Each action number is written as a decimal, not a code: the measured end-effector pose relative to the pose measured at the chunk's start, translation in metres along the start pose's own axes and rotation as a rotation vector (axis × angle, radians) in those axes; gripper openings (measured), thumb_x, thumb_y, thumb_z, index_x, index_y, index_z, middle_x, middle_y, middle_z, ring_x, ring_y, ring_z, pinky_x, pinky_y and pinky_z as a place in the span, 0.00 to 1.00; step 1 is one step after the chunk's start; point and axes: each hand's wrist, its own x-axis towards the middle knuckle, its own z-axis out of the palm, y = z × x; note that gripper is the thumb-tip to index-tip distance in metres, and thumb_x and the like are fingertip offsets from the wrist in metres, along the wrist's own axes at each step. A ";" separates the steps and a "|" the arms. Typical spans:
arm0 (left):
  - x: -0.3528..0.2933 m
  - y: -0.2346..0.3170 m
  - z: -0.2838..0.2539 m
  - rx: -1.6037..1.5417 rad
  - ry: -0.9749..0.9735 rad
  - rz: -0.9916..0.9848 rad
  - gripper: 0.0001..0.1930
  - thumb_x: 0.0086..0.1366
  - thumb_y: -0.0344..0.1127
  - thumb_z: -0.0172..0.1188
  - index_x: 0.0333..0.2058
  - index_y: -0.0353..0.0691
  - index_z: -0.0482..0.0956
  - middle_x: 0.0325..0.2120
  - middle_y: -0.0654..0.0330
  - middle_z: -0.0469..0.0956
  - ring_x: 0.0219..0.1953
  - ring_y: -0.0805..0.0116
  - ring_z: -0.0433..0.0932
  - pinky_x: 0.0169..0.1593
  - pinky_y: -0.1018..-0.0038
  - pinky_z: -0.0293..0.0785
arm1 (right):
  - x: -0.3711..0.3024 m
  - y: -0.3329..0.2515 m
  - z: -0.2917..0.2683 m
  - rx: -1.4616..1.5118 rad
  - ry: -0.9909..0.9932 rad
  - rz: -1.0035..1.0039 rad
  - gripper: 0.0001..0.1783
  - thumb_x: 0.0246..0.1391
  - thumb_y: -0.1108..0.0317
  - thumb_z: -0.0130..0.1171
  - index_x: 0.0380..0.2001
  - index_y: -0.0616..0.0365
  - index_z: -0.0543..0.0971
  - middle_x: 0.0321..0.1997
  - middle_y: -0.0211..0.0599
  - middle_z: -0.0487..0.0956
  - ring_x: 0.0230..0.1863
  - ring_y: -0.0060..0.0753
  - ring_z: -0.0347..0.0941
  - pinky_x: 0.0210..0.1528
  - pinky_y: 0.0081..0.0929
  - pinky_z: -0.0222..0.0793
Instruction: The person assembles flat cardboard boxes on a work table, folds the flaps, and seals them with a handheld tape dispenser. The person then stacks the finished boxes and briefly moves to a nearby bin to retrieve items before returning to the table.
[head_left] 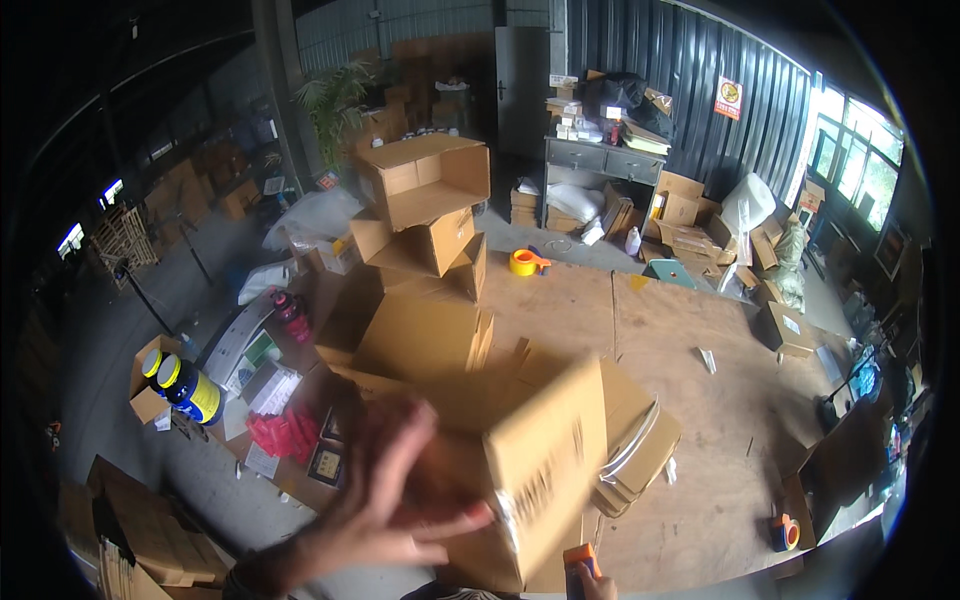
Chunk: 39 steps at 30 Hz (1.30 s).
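Carton (550,450) beside splayed left hand (370,522)

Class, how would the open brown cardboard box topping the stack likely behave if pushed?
The open brown cardboard box is probably light, its visible inside showing bare cardboard. It may topple, perched on unevenly stacked brown cardboard boxes. Its flat walls suggest moderate stiffness.

The front box (555,450) is standing between the left hand (385,500) and the right hand (602,589), a tool (577,562) sitting in the latter. Stacked boxes (425,185) are rising behind it; folded cardboard (650,460) is lying right of it on the table (700,320). Near the far edge, right of the stack, a tape roll (522,262) is resting. A bottle (292,318) is standing left of the stack, jars (192,390) sitting farther left.
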 end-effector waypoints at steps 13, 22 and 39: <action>-0.009 -0.171 0.064 0.800 0.073 0.064 0.52 0.36 0.66 0.77 0.65 0.72 0.69 0.71 0.51 0.52 0.71 0.48 0.54 0.73 0.42 0.48 | 0.020 -0.016 0.041 0.499 -0.299 0.012 0.48 0.44 0.21 0.61 0.27 0.68 0.85 0.23 0.45 0.83 0.28 0.39 0.83 0.35 0.37 0.77; 0.003 0.087 0.001 -0.906 1.042 0.586 0.18 0.68 0.31 0.63 0.55 0.53 0.79 0.54 0.76 0.75 0.57 0.81 0.71 0.58 0.63 0.71 | 0.024 -0.004 0.055 0.533 -0.302 0.084 0.48 0.48 0.24 0.61 0.28 0.71 0.83 0.23 0.45 0.81 0.29 0.38 0.83 0.33 0.35 0.77; 0.049 0.127 0.020 -1.340 1.252 0.474 0.09 0.69 0.27 0.59 0.45 0.43 0.81 0.38 0.67 0.75 0.41 0.73 0.75 0.40 0.78 0.73 | 0.009 -0.033 0.026 0.746 -0.399 0.137 0.39 0.54 0.34 0.65 0.27 0.69 0.82 0.21 0.42 0.81 0.20 0.36 0.82 0.23 0.32 0.80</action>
